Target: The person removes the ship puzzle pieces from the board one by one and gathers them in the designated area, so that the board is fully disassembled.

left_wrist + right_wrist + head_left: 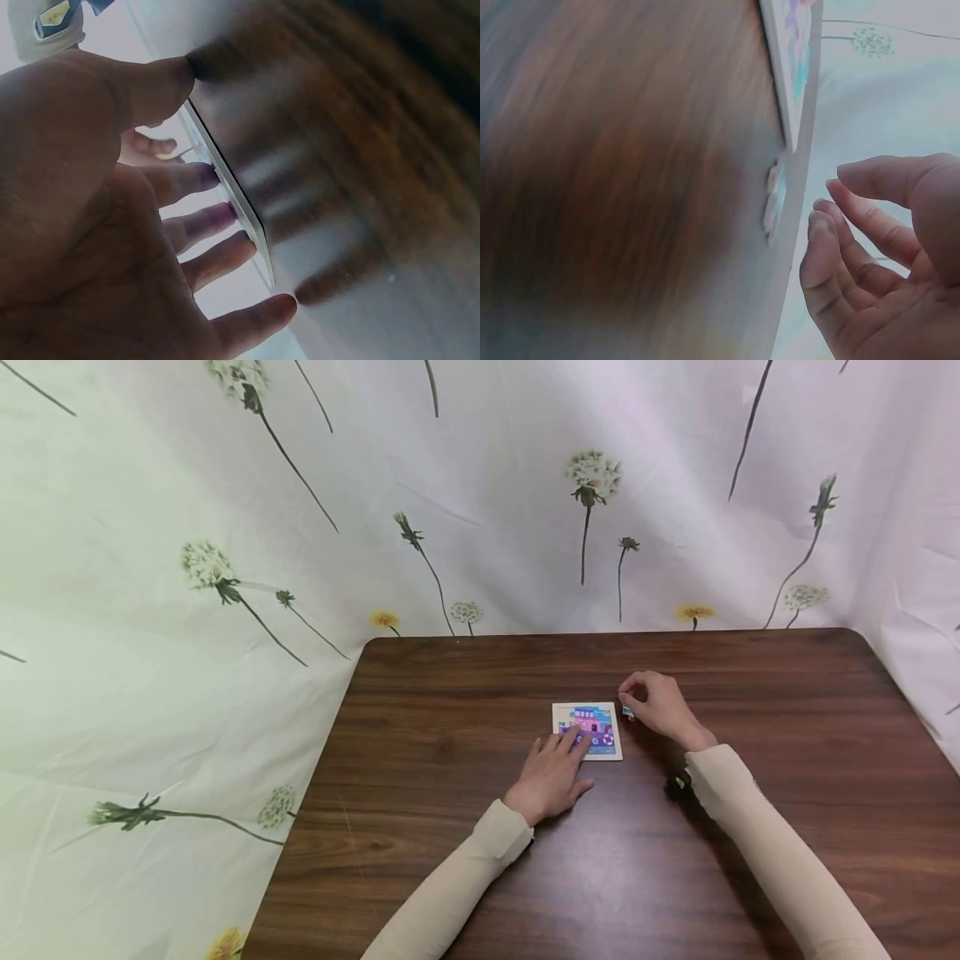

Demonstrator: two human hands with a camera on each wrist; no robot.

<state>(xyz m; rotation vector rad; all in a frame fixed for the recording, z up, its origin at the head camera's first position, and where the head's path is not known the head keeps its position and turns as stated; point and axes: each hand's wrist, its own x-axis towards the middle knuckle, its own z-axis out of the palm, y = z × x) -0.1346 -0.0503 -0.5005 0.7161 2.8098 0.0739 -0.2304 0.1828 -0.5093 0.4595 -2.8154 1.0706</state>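
A small square picture puzzle (608,714) with a white frame and a pink and purple ship-like scene lies on the table. My left hand (551,777) rests on its lower left part, fingers spread and fairly straight; the left wrist view has fingertips (241,244) at the board's edge. Just right of the board, a small puzzle piece (775,201) lies on the tabletop, partly covered by my right hand (660,703) in the head view. That hand hovers beside the piece with bent fingers, thumb and index tips close together, nothing seen between them.
The brown wood-grain table (435,827) has rounded far corners. Behind it and along its left side hangs a white cloth (495,468) printed with dandelions. A dark wrist-worn device (678,785) shows beneath the right cuff.
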